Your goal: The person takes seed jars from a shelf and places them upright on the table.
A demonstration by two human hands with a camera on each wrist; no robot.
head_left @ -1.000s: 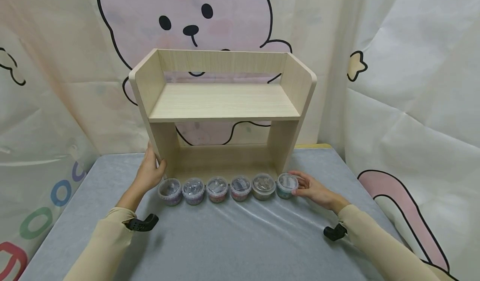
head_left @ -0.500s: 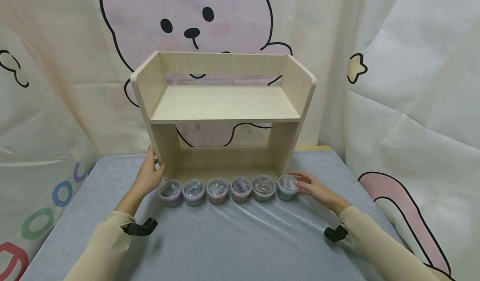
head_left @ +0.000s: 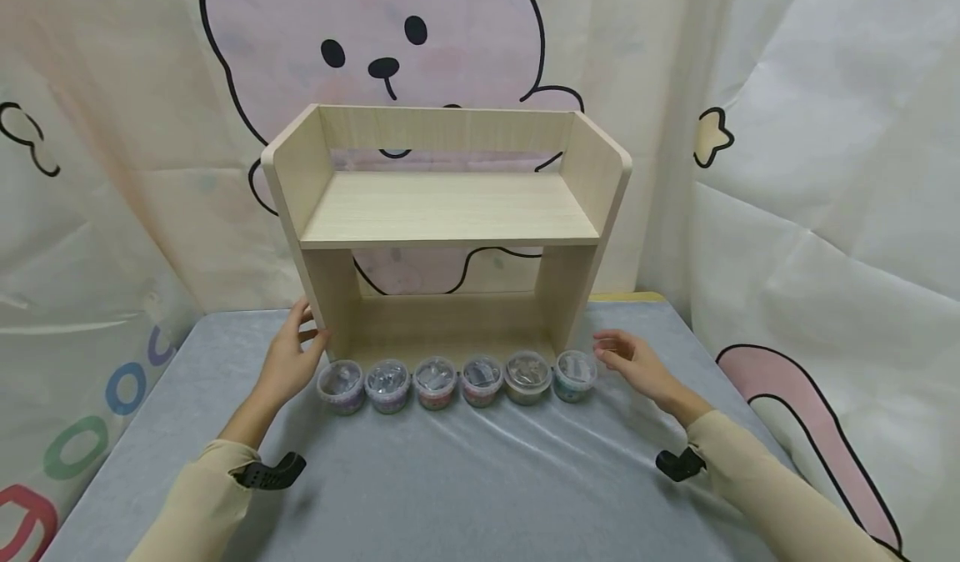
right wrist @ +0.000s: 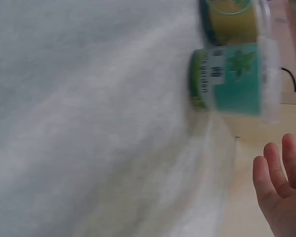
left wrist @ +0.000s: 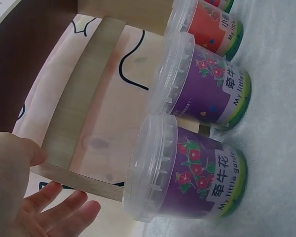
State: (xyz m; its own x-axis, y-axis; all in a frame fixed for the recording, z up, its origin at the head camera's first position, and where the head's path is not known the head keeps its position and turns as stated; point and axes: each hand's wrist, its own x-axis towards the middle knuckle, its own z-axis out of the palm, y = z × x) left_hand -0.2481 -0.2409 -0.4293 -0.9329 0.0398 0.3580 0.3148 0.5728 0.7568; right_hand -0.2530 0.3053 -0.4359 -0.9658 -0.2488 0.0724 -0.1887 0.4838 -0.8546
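A pale wooden two-tier shelf (head_left: 450,208) stands at the back of the table. Along its front, several clear-lidded plastic cups form a row, from a purple cup (head_left: 342,387) at the left end to a teal cup (head_left: 575,376) at the right end. My left hand (head_left: 291,358) is at the shelf's left side panel; in the left wrist view, thumb and spread fingers lie on either side of the panel edge (left wrist: 84,181), loosely and without a clear grip. My right hand (head_left: 633,366) hovers right of the teal cup, apart from it, fingers slightly bent and holding nothing.
Grey-blue cloth (head_left: 480,487) covers the table. A printed curtain (head_left: 825,170) hangs behind and at both sides. In the left wrist view, a second purple cup (left wrist: 207,84) and a red cup (left wrist: 214,27) stand beyond the nearest one.
My right hand has let go of the teal cup and drawn back up and to the right. My left hand has loosened and shifted slightly down at the panel. The cups stay in their row.
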